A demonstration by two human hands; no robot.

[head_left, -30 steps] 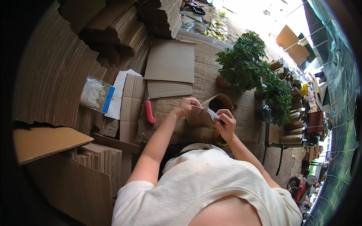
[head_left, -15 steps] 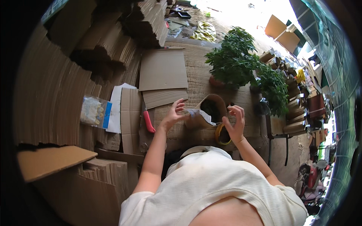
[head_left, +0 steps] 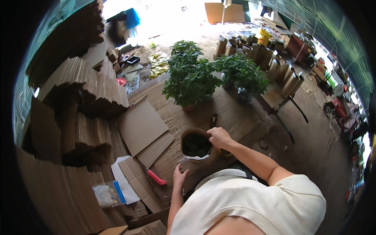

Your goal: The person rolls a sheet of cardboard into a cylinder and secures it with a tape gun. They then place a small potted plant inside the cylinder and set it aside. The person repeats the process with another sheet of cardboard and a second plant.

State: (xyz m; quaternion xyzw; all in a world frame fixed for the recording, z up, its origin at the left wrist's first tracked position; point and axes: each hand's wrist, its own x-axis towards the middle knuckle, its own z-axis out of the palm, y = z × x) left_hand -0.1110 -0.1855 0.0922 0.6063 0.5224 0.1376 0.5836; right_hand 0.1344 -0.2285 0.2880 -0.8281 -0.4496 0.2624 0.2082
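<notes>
A brown cardboard sleeve (head_left: 183, 138) stands upright on the worktable (head_left: 231, 121), with dark green leaves (head_left: 196, 144) inside and a pale folded edge along its near rim. My right hand (head_left: 220, 137) is closed on the sleeve's right rim. Just to the near left of the sleeve, my left hand (head_left: 180, 176) is empty, its fingers loosely curled and apart. A yellow tape roll (head_left: 225, 152) shows partly beneath my right forearm. Beyond my right hand lies a slim dark tool (head_left: 214, 120). A knife with a pink-red handle (head_left: 156, 177) rests left of my left hand.
Leafy potted plants (head_left: 192, 76) stand on the far side of the table. Flat cardboard sheets (head_left: 143, 125) lie at left, beside tall cardboard stacks (head_left: 58, 188) and a clear packet (head_left: 107, 194). Rolled cardboard tubes (head_left: 254, 53) stand at far right. A person is partly visible far back.
My view has turned to the right. My right hand has closed on the sleeve's rim, where before both hands were apart around it. My left hand has lowered toward me.
</notes>
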